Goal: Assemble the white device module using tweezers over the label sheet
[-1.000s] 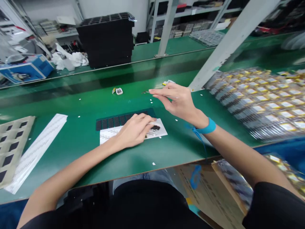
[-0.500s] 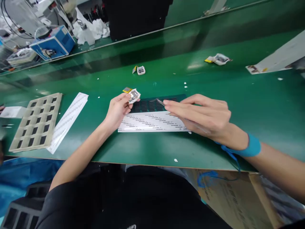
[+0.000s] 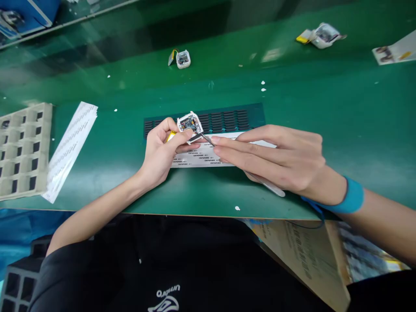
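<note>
My left hand [image 3: 159, 154] is closed on a small white watch case [image 3: 191, 122], its circuit board showing and tilted up. A yellow-edged battery [image 3: 171, 136] sticks out by the left fingers. In my right hand [image 3: 282, 156] are metal tweezers [image 3: 273, 187], their tip at the lower right edge of the case. A dark strip [image 3: 195, 138] lies along that edge beside the tip; whether the tweezers grip it I cannot tell. Under and behind the hands lie a dark sheet with rows of black pads [image 3: 229, 120] and a white printed backing strip [image 3: 201, 159].
Two more white cases with batteries, a near one [image 3: 183, 59] and a farther one [image 3: 325, 35], lie on the green bench [image 3: 130, 151]. To the left are printed white strips [image 3: 73, 147] and a beige compartment tray [image 3: 24, 151]. A blue box [image 3: 30, 15] stands at the upper left.
The tweezers have moved left from above the pad sheet to the watch case. My left hand has turned the case, and its board now faces up. The view has shifted closer and lower.
</note>
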A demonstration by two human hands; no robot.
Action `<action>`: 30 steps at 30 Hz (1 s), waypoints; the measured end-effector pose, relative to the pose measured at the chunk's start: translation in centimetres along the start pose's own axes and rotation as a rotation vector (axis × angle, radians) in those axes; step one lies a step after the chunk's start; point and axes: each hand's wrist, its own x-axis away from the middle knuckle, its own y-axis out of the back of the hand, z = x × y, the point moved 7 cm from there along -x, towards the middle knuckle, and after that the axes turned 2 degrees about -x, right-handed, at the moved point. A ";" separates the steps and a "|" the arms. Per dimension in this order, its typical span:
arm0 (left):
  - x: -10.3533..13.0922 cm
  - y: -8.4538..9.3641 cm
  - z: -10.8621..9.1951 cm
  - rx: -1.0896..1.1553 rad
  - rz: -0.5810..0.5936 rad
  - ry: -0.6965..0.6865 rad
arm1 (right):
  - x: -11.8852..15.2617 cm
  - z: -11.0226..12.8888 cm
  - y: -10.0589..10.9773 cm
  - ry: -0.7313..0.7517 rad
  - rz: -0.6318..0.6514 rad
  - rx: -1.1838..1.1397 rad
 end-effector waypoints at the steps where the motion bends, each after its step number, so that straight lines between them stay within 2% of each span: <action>1: 0.0 0.1 0.0 -0.014 -0.015 0.006 | 0.1 0.3 -0.1 0.068 0.010 0.029; 3: 0.0 0.1 0.1 -0.042 -0.025 0.011 | 0.3 0.5 -0.3 0.150 0.045 0.065; 7: 0.1 -0.1 0.0 -0.017 -0.009 -0.019 | 0.1 -0.1 -0.6 0.062 0.114 0.045; 10: 0.3 -0.1 -0.2 -0.049 -0.027 -0.034 | 0.1 0.1 -0.7 0.066 0.121 0.023; 16: 0.6 -0.3 -0.6 -0.129 -0.054 -0.104 | 0.4 1.1 -0.6 0.191 0.040 0.112; 21: 0.8 -0.5 -0.7 -0.163 -0.056 -0.075 | 0.2 2.5 -0.4 0.366 -0.145 0.241; 30: 1.1 -0.2 -1.1 -0.206 -0.049 -0.134 | 0.2 2.5 0.0 0.257 -0.132 0.162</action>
